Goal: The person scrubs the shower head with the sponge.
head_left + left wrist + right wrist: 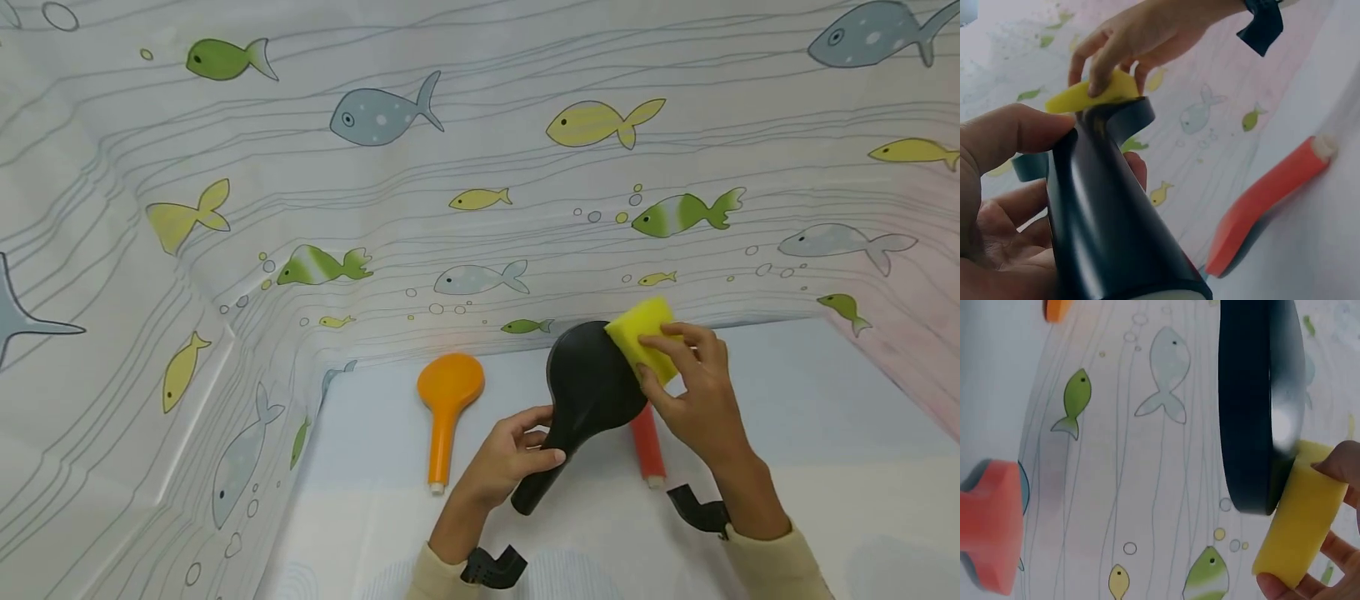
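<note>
A black shower head point(592, 379) is held up off the table, tilted, its round end away from me. My left hand point(513, 458) grips its handle, thumb on the near side and fingers around the far side. In my right hand point(697, 404) a yellow sponge point(645, 329) is pinched between thumb and fingers. The sponge touches the rim of the round end, as the right wrist view shows with the sponge point(1302, 519) against the black edge point(1247, 425). Part of the left fingers is hidden behind the handle.
An orange shower head point(450, 387) lies on the white table point(360, 450) to the left. Behind the black one lies a red shower head point(648, 450), mostly covered in the head view. A fish-printed curtain point(405, 225) rises behind and along the left side.
</note>
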Available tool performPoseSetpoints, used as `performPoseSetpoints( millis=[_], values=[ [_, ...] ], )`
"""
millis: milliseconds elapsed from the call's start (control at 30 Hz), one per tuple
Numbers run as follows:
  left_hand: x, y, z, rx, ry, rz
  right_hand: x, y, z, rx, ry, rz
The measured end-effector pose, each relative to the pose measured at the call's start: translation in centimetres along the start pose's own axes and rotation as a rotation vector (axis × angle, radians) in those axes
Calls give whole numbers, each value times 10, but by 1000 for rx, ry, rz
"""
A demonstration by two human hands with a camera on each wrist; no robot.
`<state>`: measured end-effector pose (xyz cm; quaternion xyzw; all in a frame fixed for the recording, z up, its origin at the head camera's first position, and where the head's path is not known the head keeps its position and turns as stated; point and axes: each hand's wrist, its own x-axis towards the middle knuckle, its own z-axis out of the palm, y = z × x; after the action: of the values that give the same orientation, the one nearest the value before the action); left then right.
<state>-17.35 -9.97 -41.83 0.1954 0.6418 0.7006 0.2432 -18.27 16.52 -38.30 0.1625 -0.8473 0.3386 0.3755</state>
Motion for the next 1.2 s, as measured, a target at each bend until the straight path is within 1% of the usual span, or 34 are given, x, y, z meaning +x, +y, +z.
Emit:
performPoseSetpoints(
  millis=[67, 133, 267, 333, 433, 533, 600, 667, 767, 833, 933, 967, 1033, 1100, 1200],
  values=[
    [0, 1, -1, -1, 0, 2, -1, -5, 2, 3, -34, -23],
    [0, 1, -2, 1, 2, 14, -2, -11, 6, 4, -72, -64],
    [1, 2, -5, -8, 15, 49, -5, -27, 17, 13, -106, -196],
    [2, 1, -6, -12, 30, 65, -7, -36, 23, 11, -129, -259],
    [2, -1, -9, -8, 63, 101, -12, -49, 30, -4, -191, -333],
    [2, -4, -10, 16, 97, 145, -16, -60, 35, -10, -246, -401],
    [2, -5, -11, 30, 113, 173, -18, -65, 38, -21, -269, -437],
    [2, -5, -12, 36, 120, 183, -19, -67, 38, -23, -281, -451],
    [2, -5, -12, 36, 114, 168, -17, -66, 37, -22, -280, -436],
    [1, -5, -11, 42, 99, 127, -15, -63, 34, -16, -267, -410],
    [1, -4, -10, 78, 67, 72, -10, -56, 30, -3, -207, -379],
    [1, -4, -9, 100, 54, 65, -9, -53, 28, 1, -181, -365],
    [1, -5, -8, 144, 23, 79, -7, -47, 25, 8, -116, -337],
    [1, -6, -6, 181, -3, 115, -5, -40, 20, 18, -57, -299],
    [2, -7, -5, 212, -39, 163, -3, -31, 11, 7, -17, -197]
  ],
)
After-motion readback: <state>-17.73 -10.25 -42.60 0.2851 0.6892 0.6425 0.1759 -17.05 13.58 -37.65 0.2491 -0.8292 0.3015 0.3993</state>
